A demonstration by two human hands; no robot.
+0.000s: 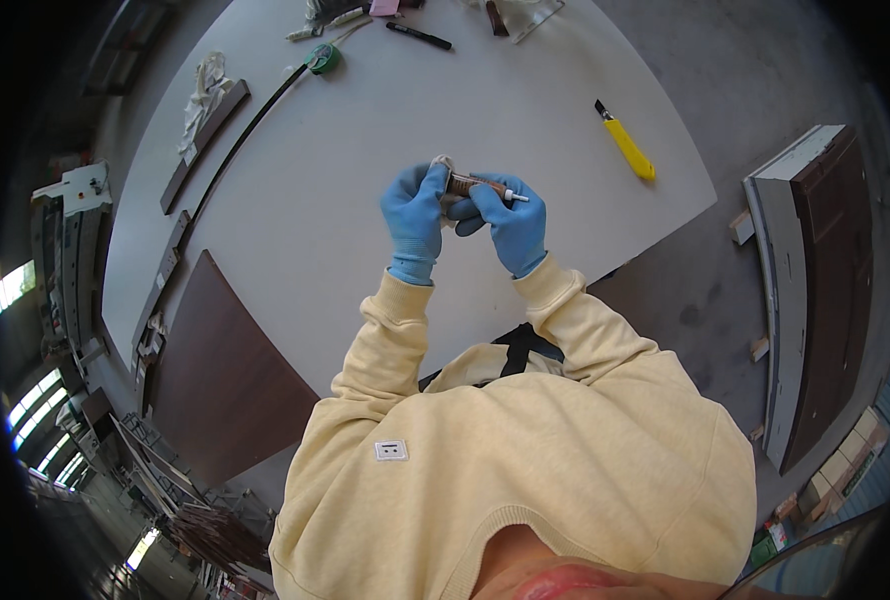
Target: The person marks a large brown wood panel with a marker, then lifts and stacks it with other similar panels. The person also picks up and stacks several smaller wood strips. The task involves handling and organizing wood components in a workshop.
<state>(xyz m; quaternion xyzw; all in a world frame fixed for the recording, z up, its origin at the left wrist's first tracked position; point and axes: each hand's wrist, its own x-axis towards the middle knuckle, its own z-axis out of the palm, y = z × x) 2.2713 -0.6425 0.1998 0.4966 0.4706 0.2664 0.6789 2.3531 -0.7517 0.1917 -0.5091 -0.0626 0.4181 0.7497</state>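
Over the pale tabletop (345, 130), both of my blue-gloved hands meet on a small brown tube (478, 186) with a thin white nozzle pointing right. The tube's left end is pinched by my left hand (413, 215), which also has a crumpled white cloth (444, 162) in its fingers. My right hand (515, 225) is closed round the tube near the nozzle. Part of the cloth hangs between the hands, and the fingers hide some of the tube.
A yellow utility knife (628, 148) lies at the right, blade exposed. Farther back are a black marker (419, 36) and a green tape measure (323, 58). At the left lie a dark strip (205, 145) and a brown panel (220, 370). Stacked panels (815, 290) stand beyond the table's right edge.
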